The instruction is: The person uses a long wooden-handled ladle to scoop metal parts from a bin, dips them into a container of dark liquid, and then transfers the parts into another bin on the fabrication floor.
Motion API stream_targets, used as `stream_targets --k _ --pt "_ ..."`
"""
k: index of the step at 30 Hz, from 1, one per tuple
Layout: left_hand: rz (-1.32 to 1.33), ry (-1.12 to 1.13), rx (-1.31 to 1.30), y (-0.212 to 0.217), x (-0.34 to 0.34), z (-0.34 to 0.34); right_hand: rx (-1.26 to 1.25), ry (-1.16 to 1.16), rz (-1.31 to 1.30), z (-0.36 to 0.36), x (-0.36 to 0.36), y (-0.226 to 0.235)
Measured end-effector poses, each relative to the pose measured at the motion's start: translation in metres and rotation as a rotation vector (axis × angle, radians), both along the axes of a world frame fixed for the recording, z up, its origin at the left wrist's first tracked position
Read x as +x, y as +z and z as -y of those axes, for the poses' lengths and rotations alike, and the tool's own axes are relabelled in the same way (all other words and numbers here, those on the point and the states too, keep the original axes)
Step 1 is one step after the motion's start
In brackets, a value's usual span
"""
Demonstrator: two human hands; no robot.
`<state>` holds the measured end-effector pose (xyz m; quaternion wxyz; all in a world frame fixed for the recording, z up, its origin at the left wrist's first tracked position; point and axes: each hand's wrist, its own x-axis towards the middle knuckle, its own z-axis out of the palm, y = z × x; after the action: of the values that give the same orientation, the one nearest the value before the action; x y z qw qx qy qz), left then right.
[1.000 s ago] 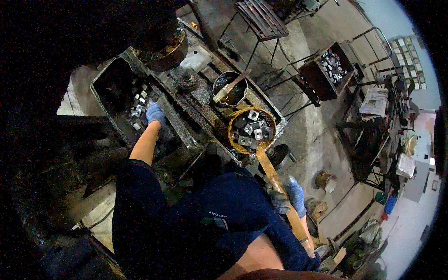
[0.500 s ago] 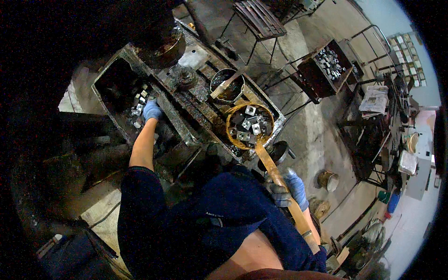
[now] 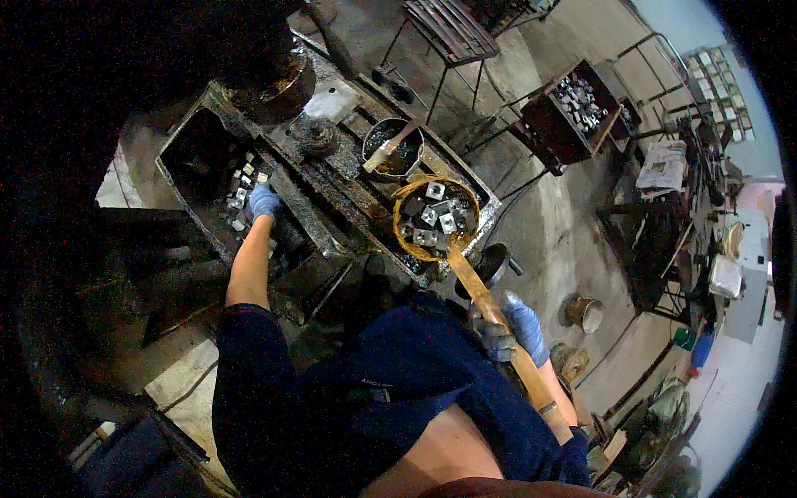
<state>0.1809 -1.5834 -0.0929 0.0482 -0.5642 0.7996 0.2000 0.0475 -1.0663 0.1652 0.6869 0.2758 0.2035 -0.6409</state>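
Observation:
My left hand (image 3: pixel 264 202), in a blue-grey glove, reaches into a dark metal trough (image 3: pixel 189 192) on the left. Small square metal blocks (image 3: pixel 237 199) lie beside its fingers, and one pale block (image 3: pixel 263 178) shows right at the fingertips. Whether the fingers grip that block is hidden. My right hand (image 3: pixel 508 329), gloved in blue and grey, is closed round a long flat wooden handle (image 3: pixel 473 286). The handle's far end meets a round yellow-rimmed basket (image 3: pixel 400 233), which rests on the bench and holds several metal blocks with round holes (image 3: pixel 448 222).
Beyond the basket stands a round pot (image 3: pixel 366 150) with a brush (image 3: pixel 387 151) across it. A greasy metal bench (image 3: pixel 357 217) runs beside the trough. Further right are a bin of metal pieces (image 3: pixel 579 104), a slatted stand (image 3: pixel 452 33) and a small bucket (image 3: pixel 584 314) on the floor.
My left hand has drawn back slightly within the trough, and a pale block now shows at its fingertips. My right hand keeps its hold on the wooden handle. The whole view has shifted a little.

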Motion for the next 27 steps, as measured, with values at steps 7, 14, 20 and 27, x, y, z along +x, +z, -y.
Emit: stream_targets --k 7,14,20,27 --pt "-0.26 -0.189 -0.115 0.035 0.012 -0.014 0.052 0.025 0.005 -0.003 -0.011 0.002" --pt "-0.812 0.107 -0.06 0.139 0.03 -0.077 0.028 0.092 0.007 -0.015 -0.022 0.004" --pt "-0.977 -0.202 0.037 0.233 0.011 -0.178 0.008 0.163 -0.057 -0.018 -0.022 0.014" --pt "-0.849 -0.699 -0.145 0.255 -0.083 -0.297 -0.03 0.173 -0.081 -0.024 -0.017 0.017"
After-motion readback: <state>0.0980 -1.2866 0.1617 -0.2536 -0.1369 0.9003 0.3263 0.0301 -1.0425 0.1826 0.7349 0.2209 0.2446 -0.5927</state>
